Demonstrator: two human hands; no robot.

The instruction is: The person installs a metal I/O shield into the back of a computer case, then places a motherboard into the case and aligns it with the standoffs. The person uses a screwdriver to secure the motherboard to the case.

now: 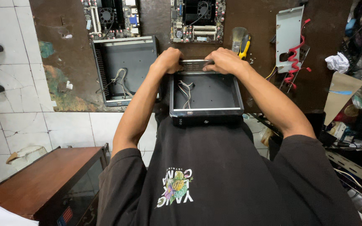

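Both hands' fingers (177, 58) gripping case (206, 98) far rim

Both hands, left hand (169, 60) and right hand (225, 60), gripped the far rim of the open black computer case (206, 94) containing loose grey cables (185, 93).

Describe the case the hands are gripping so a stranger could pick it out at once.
On the dark brown worktop, two open metal cases lie side by side. It is the black case at the near edge, with both hands on its far rim. The other case lies untouched.
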